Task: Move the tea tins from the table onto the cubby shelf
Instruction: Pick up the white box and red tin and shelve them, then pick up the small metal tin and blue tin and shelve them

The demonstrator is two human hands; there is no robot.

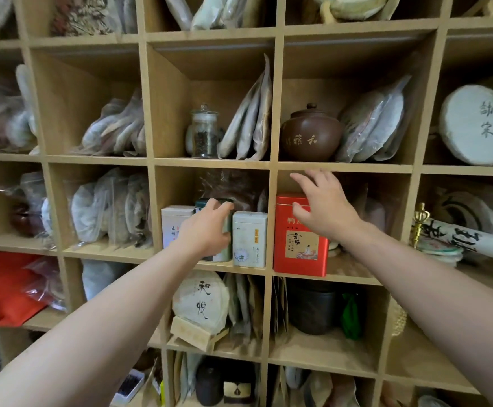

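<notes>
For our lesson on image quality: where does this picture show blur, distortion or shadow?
Head view: wide-angle bending bows the cubby shelf edges; the left margin smears around the red bag; cubby backs lie in shadow; the red tin stays sharp.

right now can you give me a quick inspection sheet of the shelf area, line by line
surface: wooden cubby shelf, compartments mostly full; no table in view
job's things: red tin upright at its cubby's front edge; in the cubby to its left, a white tin, a pale tin and a dark-lidded tin between them
clutter: wrapped tea cakes, brown clay jar, glass jar, red bag
grippers: left hand closed around the dark-lidded tin; right hand open, in front of the red tin's top, contact unclear
cables: nothing seen
surroundings: only shelving visible
</notes>
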